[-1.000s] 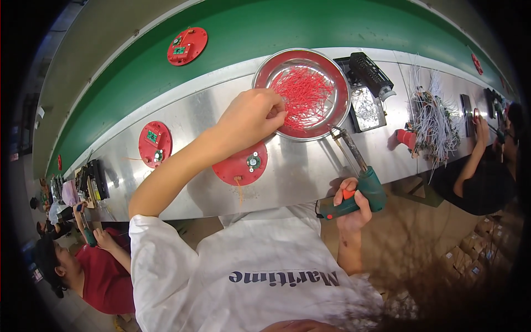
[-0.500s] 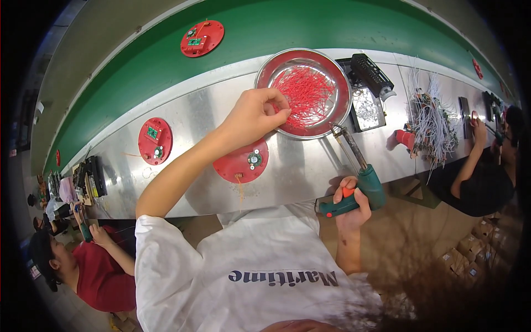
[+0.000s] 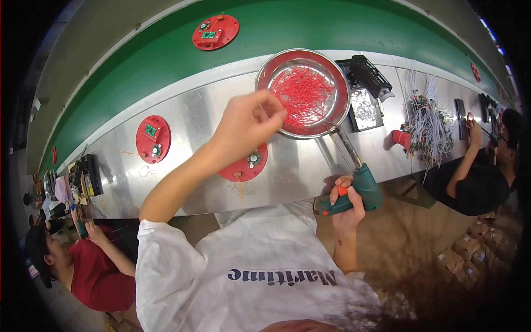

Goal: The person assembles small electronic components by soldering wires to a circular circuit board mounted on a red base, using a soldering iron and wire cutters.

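My left hand hangs over the left rim of a round metal bowl full of short red wires. Its thumb and fingers are pinched together; what is between them is too blurred to make out. Below that arm, partly covered by it, lies a red disc with a small green circuit board and thin orange wires. In my right hand, at the bench's front edge, is a green soldering gun with an orange trigger. Its metal tip points up to the bowl's lower right rim.
Another red disc lies on the metal bench at left, and one more red disc on the green belt. Right of the bowl are a black device, a red spool and bundled white wires. Co-workers sit either side.
My left hand has shifted slightly left and down from the wires, still pinched. The red disc on the green belt has moved right. The soldering gun stays nearly where it was.
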`<state>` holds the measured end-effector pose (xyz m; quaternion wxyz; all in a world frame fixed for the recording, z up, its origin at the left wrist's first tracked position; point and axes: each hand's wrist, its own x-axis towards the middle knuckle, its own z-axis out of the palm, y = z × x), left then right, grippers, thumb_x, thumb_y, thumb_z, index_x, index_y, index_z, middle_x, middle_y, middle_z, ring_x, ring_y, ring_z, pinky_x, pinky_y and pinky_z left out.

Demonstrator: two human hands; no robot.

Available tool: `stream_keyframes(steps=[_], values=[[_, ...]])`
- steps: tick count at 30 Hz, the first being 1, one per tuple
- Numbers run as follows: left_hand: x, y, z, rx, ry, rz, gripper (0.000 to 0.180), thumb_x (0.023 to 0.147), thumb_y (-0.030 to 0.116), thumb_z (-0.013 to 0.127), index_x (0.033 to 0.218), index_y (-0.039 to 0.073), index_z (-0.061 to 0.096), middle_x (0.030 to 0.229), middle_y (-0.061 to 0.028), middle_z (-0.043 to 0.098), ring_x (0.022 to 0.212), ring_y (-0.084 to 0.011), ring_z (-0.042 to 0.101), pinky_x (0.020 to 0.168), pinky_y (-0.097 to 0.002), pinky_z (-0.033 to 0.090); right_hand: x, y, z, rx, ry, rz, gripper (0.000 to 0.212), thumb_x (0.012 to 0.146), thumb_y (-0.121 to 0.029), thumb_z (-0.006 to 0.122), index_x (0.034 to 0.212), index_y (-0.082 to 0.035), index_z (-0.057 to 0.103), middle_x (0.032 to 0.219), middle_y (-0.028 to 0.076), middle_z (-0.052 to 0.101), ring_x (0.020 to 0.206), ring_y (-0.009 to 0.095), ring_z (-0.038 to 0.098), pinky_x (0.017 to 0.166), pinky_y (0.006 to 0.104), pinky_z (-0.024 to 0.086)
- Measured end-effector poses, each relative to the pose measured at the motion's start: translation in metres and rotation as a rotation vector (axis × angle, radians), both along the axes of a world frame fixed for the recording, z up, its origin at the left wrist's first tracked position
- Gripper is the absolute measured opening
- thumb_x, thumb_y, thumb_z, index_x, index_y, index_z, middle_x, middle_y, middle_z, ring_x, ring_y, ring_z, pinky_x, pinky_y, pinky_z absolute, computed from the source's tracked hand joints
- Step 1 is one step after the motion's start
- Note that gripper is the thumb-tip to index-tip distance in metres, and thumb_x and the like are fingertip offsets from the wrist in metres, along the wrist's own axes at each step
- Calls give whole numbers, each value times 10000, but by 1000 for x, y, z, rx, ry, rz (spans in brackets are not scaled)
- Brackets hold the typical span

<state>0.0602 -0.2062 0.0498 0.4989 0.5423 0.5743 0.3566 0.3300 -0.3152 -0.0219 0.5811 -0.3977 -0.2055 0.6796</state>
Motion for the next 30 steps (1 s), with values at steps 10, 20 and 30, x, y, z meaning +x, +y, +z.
stream_keyframes(steps=[10,20,30], values=[[-20,-89,14,-16,240,-218,87,808,79,661,847,4,635,744,-113,642,641,-250,628,572,-353,470,-79,10,41,82,-303,299,273,841,68,651,1098,11,577,1105,122,612,861,187,660,681,280,523],[-36,-116,-10,198,192,-199,93,790,48,692,847,16,626,780,-93,619,599,-208,597,534,-322,465,-115,13,51,235,-426,359,318,817,88,699,1098,-2,580,1081,94,615,850,108,619,593,225,501],[-70,-134,-15,91,65,-13,227,842,87,684,1061,38,656,1021,-110,662,764,-237,664,663,-337,531,-98,20,47,80,-366,291,382,751,116,694,1088,-8,562,1096,109,574,893,162,620,797,303,521]])
